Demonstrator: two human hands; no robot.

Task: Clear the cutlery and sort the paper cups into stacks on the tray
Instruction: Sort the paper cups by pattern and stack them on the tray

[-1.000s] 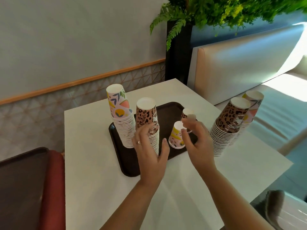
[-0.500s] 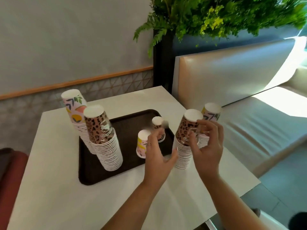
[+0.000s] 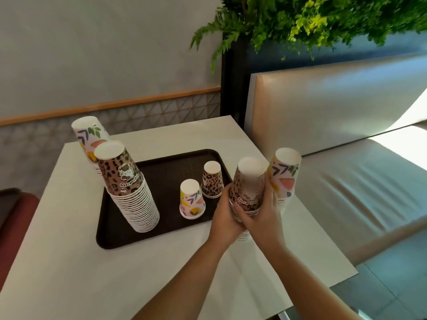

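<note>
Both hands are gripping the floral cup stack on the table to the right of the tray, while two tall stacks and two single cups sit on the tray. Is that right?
Not quite. The head view shows the left hand and right hand gripping the leopard-print stack, not the floral stack behind it. The rest holds: both stand right of the tray, which carries two tall stacks and two single cups.

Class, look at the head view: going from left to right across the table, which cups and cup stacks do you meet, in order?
Tall floral stack → tall leopard stack → single floral cup → single leopard cup → leopard stack gripped by both hands → floral stack off the tray.
</note>
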